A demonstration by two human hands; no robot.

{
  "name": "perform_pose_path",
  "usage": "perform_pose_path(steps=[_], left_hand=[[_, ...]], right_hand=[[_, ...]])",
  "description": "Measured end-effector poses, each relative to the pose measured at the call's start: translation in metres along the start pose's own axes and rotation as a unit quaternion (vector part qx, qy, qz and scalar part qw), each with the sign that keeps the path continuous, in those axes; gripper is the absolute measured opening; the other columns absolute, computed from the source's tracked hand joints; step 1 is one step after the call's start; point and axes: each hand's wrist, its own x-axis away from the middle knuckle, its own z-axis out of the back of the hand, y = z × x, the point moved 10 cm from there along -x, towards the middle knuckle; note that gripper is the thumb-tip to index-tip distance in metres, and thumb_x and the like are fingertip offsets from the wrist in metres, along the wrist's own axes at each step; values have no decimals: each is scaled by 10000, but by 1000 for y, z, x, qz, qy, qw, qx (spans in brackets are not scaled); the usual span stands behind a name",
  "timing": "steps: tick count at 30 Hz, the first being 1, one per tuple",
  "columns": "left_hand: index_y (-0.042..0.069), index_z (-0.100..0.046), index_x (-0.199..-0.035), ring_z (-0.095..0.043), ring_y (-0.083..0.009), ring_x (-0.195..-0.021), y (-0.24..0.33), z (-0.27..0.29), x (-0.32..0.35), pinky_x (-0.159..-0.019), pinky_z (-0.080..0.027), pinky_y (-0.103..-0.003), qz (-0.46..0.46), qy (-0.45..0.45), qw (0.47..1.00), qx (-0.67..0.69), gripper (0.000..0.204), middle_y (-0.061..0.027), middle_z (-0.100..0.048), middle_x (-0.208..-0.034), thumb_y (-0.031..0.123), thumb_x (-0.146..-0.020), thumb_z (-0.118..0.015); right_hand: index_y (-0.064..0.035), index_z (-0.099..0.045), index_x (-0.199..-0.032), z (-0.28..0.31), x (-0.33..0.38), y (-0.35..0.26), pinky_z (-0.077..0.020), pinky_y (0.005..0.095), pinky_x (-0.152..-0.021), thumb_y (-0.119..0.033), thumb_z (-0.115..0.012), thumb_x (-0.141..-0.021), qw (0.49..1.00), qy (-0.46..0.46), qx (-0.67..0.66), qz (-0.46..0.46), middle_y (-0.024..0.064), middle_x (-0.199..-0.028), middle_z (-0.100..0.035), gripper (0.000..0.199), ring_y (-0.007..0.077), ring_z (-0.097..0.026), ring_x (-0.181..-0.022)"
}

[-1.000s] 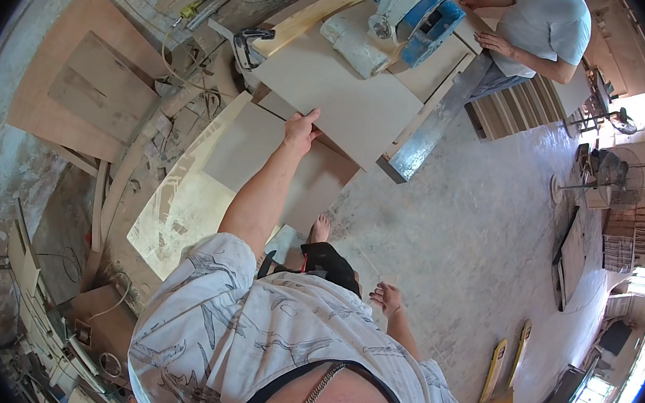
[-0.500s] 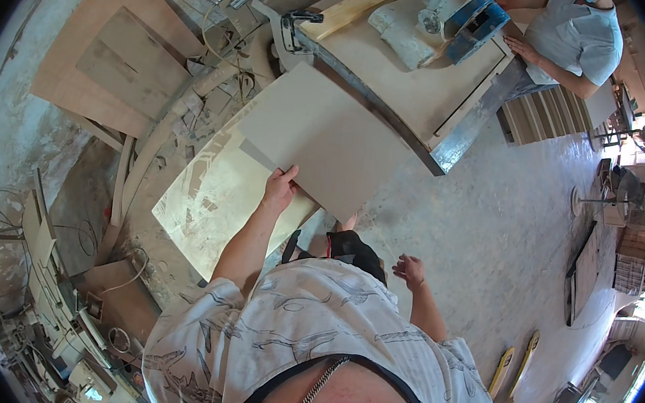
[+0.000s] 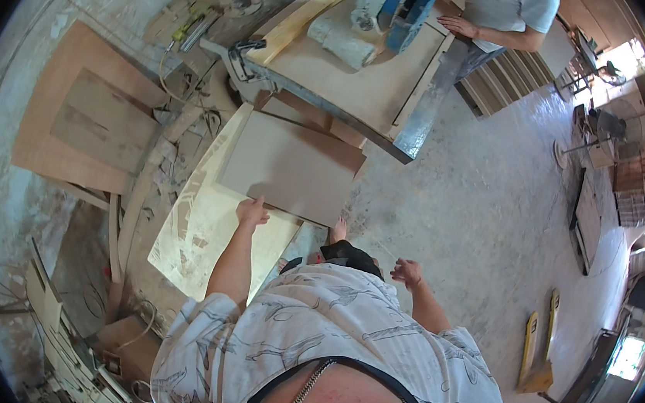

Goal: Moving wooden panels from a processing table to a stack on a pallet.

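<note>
A flat grey rectangular board (image 3: 291,163) lies level over the pale yellowish sheet (image 3: 202,236) in front of me, just short of the machine table. My left hand (image 3: 253,210) is at the board's near edge, its fingers closed on that edge. My right hand (image 3: 407,273) hangs to the right of my body, away from the board. Its fingers are loosely bent and apart, with nothing visible in them.
Beyond the board stands a machine table (image 3: 333,86) with a blue-and-grey machine (image 3: 382,21). A co-worker (image 3: 507,17) stands at its far right by stacked panels (image 3: 509,76). A wooden panel (image 3: 91,109) leans at left; a yellow pallet jack (image 3: 537,346) is at right.
The grey board has swung from a slant to lie squarer, nearer me, with my left hand still at its near edge. The view has shifted; my right hand stays by my side.
</note>
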Motion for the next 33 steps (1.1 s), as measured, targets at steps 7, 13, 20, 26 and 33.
perform_pose_path(steps=[7, 13, 20, 26, 33], left_hand=[[-50, -516, -887, -643, -252, -609, -29, -3, 18, -517, -561, -331, -6, -54, 995, 89, 314, -175, -619, -797, 256, -857, -578], [-10, -482, -937, -630, -277, -747, -67, -53, 2, -667, -554, -396, 62, -159, 961, 218, 279, -155, -597, -822, 249, -868, -557], [-15, -478, -968, -626, -270, -735, -58, -69, 28, -655, -557, -393, 62, -145, 979, 126, 262, -161, -585, -883, 231, -889, -523], [24, -523, -901, -624, -204, -649, -114, -41, 27, -586, -546, -351, 97, -153, 980, 86, 185, -98, -602, -763, 203, -889, -480], [55, -565, -751, -616, -174, -594, -145, -29, 29, -550, -533, -309, 117, -187, 973, 64, 170, -60, -605, -675, 176, -836, -483]], right_hand=[[-6, -573, -934, 11, -25, 71, -449, 288, -434, -214, -559, -842, 996, 1, -39, -79, 81, -645, -549, 228, 188, -550, -503], [11, -573, -923, 13, -84, 8, -517, 342, -514, -220, -577, -818, 997, -26, 15, 74, 97, -719, -576, 254, 240, -626, -604], [41, -577, -884, 2, -65, -68, -529, 341, -522, -234, -577, -817, 996, -23, -9, 84, 109, -765, -598, 283, 244, -653, -680], [-12, -573, -917, -14, -53, -20, -537, 333, -537, -180, -579, -797, 997, -55, -27, 40, 61, -696, -582, 207, 223, -642, -616], [-6, -627, -860, -1, -52, 38, -511, 340, -524, -164, -599, -786, 996, -43, 81, 21, 95, -718, -592, 176, 203, -593, -589]])
